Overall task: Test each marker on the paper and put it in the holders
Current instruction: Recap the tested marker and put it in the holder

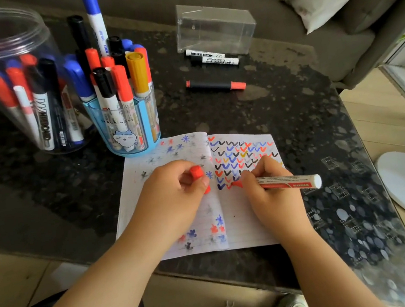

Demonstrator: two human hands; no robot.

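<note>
Head view is showing you mid-test: your right hand (269,191) is gripping a red marker (288,182) in a writing hold, its tip pressing on the paper (245,226) at the bottom of the rows of ticks, on the right-hand page. Your left hand (176,196) is pinching the red cap (196,172) between thumb and fingers while resting on the left page, holding the paper down. The paper is lying near the table's (279,109) front edge.

Judging by this, you are making the test stroke. Next you are likely needing to bring cap and tip together, press the cap home, then carry the marker up to a holder; the hands are sitting just beside each other, so capping looks a short move.

Behind the paper's far left corner, the blue holder (129,136) is standing crowded with red, black, blue and one yellow-capped marker, so slotting another in is looking tight. Further left, near the table's left edge, the clear jar (6,36) is holding more red, blue and black markers with room to spare. Toward the far edge, the clear box (214,25) seems empty. Just in front of it two black-capped markers (213,57) are lying on the table, and a dark marker (215,85) with red ends is lying between them and the paper, presumably awaiting testing.
</note>
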